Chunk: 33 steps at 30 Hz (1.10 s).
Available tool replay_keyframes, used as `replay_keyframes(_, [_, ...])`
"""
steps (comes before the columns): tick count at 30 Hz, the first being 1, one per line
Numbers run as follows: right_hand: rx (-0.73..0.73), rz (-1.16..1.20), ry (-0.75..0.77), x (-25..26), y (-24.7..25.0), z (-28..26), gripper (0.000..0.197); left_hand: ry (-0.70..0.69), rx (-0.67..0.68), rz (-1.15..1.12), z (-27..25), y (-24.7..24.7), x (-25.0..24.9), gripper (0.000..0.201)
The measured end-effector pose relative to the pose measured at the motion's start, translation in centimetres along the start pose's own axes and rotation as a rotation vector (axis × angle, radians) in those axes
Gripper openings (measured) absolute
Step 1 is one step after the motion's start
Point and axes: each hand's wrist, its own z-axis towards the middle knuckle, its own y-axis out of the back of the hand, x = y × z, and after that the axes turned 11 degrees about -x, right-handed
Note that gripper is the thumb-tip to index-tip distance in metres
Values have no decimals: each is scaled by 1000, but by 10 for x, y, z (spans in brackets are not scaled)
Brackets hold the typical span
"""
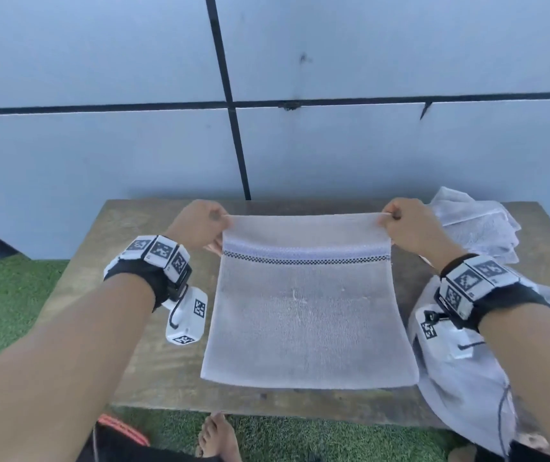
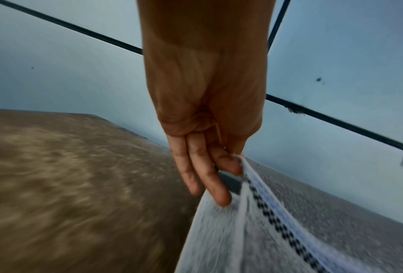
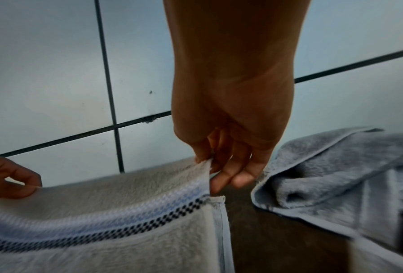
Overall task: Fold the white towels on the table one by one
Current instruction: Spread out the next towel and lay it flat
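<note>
A white towel (image 1: 307, 311) with a blue band and a black checked stripe near its far edge is stretched over the middle of the wooden table (image 1: 140, 361). My left hand (image 1: 200, 225) pinches its far left corner and my right hand (image 1: 407, 225) pinches its far right corner, both raised a little above the table. In the left wrist view the left hand (image 2: 221, 166) grips the towel (image 2: 254, 240) at its corner. The right wrist view has the right hand (image 3: 219, 166) pinching the towel (image 3: 116, 230), with the left hand (image 3: 11, 177) at the other corner.
More white towels lie crumpled at the table's far right (image 1: 480, 225) and hang over its near right corner (image 1: 473, 378); one of them (image 3: 335, 175) sits just right of my right hand. A tiled wall (image 1: 300, 145) stands behind the table. Green turf (image 1: 7, 301) surrounds it.
</note>
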Motion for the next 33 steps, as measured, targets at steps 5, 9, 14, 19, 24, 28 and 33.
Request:
replay_keyframes(5, [20,-159,54,-13,-37,22,12,-88,-120,232,41,-30,13,15])
replay_keyframes(9, [-45,-180,118,-25,-57,26,4,-138,-228,222,49,-54,35,8])
replay_keyframes(14, [-17,-206,162,-24,-54,26,2,-244,-236,232,51,-58,45,10])
replay_keyframes(19, [9,-164,172,-11,-44,18,5,-247,-201,174,42,-43,36,8])
replay_keyframes(24, [-73,-54,200,8,-3,12,13,-287,-217,55,33,-6,18,9])
replay_keyframes(28, [-112,-51,178,26,33,14,24,-350,-262,76,24,31,-8,17])
replay_keyframes(33, [-259,32,273,54,88,3,21,-424,-358,80,-2,81,-49,21])
